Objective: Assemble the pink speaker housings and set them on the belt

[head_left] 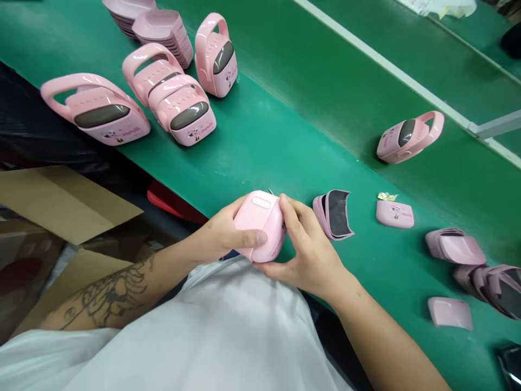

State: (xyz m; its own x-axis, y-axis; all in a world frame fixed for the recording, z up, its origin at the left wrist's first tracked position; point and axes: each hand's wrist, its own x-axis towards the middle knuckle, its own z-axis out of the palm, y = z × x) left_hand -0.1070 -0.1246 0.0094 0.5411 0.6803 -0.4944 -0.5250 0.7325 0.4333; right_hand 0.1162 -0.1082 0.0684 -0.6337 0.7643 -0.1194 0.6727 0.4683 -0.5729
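Note:
Close to my body, both hands hold a pink plastic case with rounded corners and a raised oblong tab at its top. My left hand wraps its left side, the thumb lying across the face. Along the right edge, the fingers and thumb of my right hand grip it from above and below. A seam runs down the case between the two hands. The underside is hidden. Just right of my right hand lies a small stack of curved pink panels with dark inner faces.
Several pink handled cases with dark windows stand at the upper left, near stacked pink shells. Another handled case stands at right. A printed pink panel and more panels lie on the green table. Cardboard is at lower left.

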